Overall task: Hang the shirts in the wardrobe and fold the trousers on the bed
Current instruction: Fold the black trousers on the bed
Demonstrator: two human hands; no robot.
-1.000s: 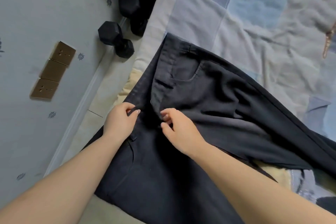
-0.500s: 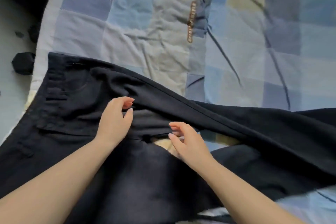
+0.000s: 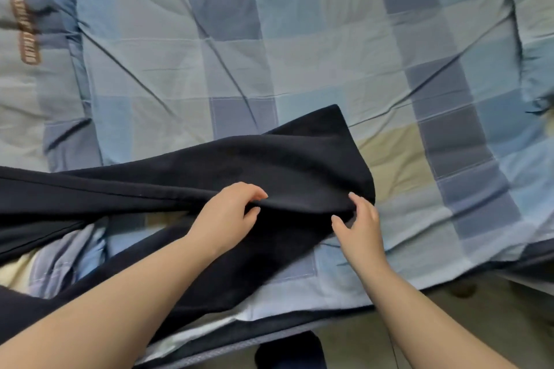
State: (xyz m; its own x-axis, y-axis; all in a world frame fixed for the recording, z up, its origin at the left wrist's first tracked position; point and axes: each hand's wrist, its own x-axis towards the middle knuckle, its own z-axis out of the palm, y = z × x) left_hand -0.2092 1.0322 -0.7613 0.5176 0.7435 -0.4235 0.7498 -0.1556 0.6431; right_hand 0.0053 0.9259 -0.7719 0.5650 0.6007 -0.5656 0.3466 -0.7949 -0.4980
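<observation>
Dark navy trousers (image 3: 269, 165) lie across the near part of the bed (image 3: 269, 54), legs stretched to the right, the waist out of view at the left. My left hand (image 3: 227, 216) pinches a fold of the upper leg between curled fingers and thumb. My right hand (image 3: 359, 225) sits at the leg's hem end, fingers and thumb curled round the cloth edge. The lower leg runs under my left forearm toward the bed's near edge.
The bed carries a blue, grey and tan checked cover with a brown label (image 3: 25, 24) at the far left. A crumpled pale blue cloth (image 3: 66, 252) shows under the trousers at the left. Floor (image 3: 464, 317) lies along the bed's near edge.
The view has swung right along the trousers from the waist to the leg ends. Both hands moved along the legs and now hold cloth near the hems.
</observation>
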